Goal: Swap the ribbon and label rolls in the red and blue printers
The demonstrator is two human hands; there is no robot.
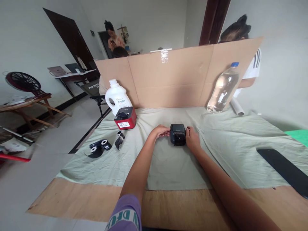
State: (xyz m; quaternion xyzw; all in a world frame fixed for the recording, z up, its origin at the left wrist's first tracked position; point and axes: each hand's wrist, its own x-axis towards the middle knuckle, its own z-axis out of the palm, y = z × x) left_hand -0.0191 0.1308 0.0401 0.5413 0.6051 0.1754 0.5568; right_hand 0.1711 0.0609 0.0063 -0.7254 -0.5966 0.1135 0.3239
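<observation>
A small black portable printer (178,134) with a glossy front lies on the green cloth, between my two hands. My left hand (163,131) is at its left side, fingertips against the edge. On the opposite side my right hand (192,138) grips it with bent fingers, the thumb near the upper right corner. Both hands seem to hold the printer by its sides; the undersides of the fingers are hidden. To the left lie black ribbon rolls (100,146) with white cores, and a loose roll (119,140) with a dark strip hanging from it.
A red and black box-shaped device (125,118) stands before a white jug (118,96). A cardboard screen (168,83) rises behind. A clear bottle (223,89), a white tube (237,106) and a black phone-like slab (284,168) are on the right. People are beyond the screen.
</observation>
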